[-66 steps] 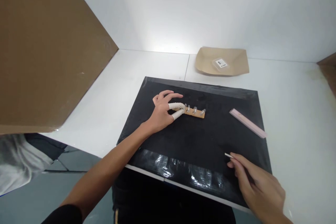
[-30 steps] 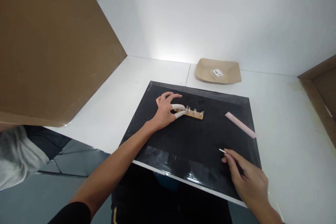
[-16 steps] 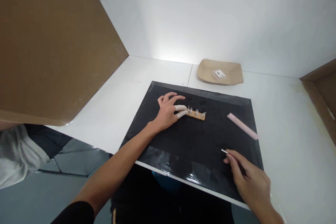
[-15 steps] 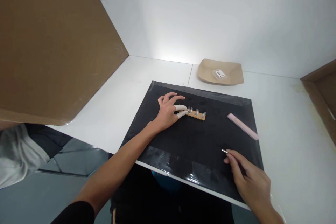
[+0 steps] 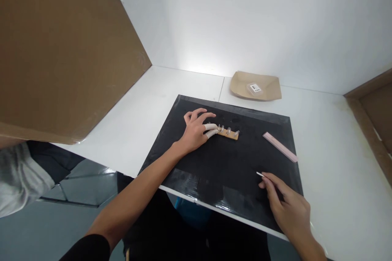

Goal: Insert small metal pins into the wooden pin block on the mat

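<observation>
A: What is the left hand [image 5: 193, 133] doing?

B: It rests on the black mat [image 5: 220, 171], toward the mat's far left. Its thumb and forefinger, both in white finger cots [image 5: 211, 130], pinch the left end of a small brown board [image 5: 228, 132] that carries several upright metal posts. The other fingers are spread.

A: And the right hand [image 5: 288, 210]?

B: It lies at the mat's near right corner, fingers closed around a thin metal tool [image 5: 260, 174] whose tip pokes out toward the left, just above the mat.

A: What else is there?

B: A pink strip [image 5: 279, 147] lies slanted near the mat's right edge. On the white table [image 5: 131, 122], beyond the mat's far edge, sits a brown paper tray [image 5: 255, 86] with a small labelled packet inside.
</observation>
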Motion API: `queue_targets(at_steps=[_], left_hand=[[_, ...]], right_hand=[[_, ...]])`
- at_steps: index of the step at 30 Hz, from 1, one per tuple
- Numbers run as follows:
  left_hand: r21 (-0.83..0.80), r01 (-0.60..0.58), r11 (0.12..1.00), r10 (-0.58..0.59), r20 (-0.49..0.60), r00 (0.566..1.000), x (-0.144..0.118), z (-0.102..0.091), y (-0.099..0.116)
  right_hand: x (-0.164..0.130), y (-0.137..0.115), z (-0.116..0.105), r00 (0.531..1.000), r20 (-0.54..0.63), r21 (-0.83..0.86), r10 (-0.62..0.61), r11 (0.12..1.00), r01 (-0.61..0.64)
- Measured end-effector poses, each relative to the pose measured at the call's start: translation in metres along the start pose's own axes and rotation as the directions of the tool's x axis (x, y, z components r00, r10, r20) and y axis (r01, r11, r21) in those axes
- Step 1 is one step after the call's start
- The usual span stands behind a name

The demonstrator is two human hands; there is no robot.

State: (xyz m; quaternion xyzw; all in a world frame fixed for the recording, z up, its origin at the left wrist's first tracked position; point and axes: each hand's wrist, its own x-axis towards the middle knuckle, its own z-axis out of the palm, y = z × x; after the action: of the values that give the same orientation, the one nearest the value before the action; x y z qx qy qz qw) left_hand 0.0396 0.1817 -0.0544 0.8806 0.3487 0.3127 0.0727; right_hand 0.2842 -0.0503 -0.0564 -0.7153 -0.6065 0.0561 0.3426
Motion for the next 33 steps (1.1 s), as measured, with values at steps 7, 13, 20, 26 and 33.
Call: queue_targets(at_steps=[7,13,20,26,33], left_hand=[[0.045,-0.066,0.997,0.069,-0.076,0.995,-0.031,-0.024,0.019],[0.025,-0.005,1.000,0.004,0.043,0.999,-0.069,-0.033,0.028],[0.003,0.165,0.986,-0.164,0.073,0.984,-0.081,-0.043,0.028],[0.033,0.238,0.971,-0.241,0.120,0.963,-0.083,-0.046,0.029],[0.033,0.271,0.962,-0.273,0.042,0.961,-0.055,-0.049,0.040]], right_hand=[[0.002,-0.003,0.000,0.999,-0.029,0.012,-0.022,1.000,0.023],[0.000,0.001,0.002,0.998,-0.042,-0.019,-0.054,0.998,0.053],[-0.001,0.002,0.002,0.998,-0.040,-0.043,-0.050,0.998,0.048],[-0.001,0.004,0.003,0.999,-0.040,-0.062,-0.036,0.997,0.034],[-0.002,0.006,0.003,0.997,-0.045,-0.045,-0.060,0.997,0.058]])
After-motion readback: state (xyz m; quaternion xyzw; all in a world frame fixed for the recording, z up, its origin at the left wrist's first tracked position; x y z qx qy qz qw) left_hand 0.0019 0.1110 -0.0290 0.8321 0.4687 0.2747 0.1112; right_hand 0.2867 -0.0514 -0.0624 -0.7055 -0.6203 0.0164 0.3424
